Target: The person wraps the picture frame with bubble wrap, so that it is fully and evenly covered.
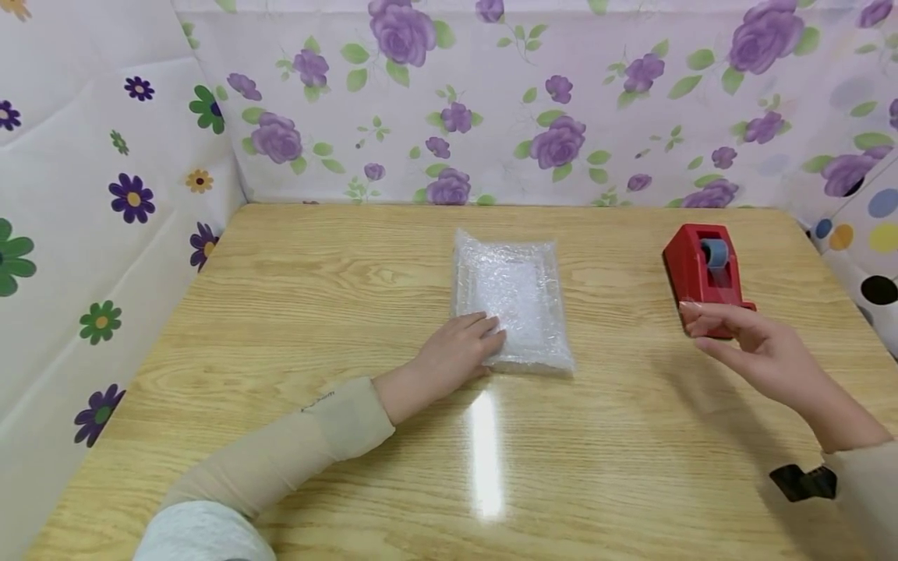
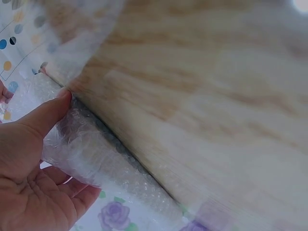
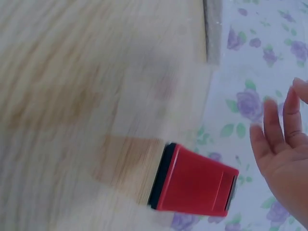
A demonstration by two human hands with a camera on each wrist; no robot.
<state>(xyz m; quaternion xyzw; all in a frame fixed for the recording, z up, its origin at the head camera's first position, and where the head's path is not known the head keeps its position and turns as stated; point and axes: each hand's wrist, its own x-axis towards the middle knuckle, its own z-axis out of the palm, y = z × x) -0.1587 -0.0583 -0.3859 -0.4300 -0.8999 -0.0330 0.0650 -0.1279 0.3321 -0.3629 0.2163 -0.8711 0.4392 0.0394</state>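
A flat package in clear bubble wrap (image 1: 515,292) lies on the wooden table, with a paler rectangular thing showing through it. On its near left corner rests my left hand (image 1: 459,351), fingers fairly straight across the top. The left wrist view shows that thumb (image 2: 61,98) along the edge of the bubble wrap (image 2: 115,163). My right hand (image 1: 765,354) hovers at the front of a red tape dispenser (image 1: 691,265), fingers loosely bent. A gap shows between its thumb and index fingertip. A light blue roll core (image 1: 715,253) sits in the dispenser.
The table (image 1: 337,265) has a wood-grain top. A curtain with purple roses (image 1: 449,101) hangs behind it. On the left hangs a white cloth with flowers (image 1: 70,234), and on the right one with coloured dots (image 1: 880,238).
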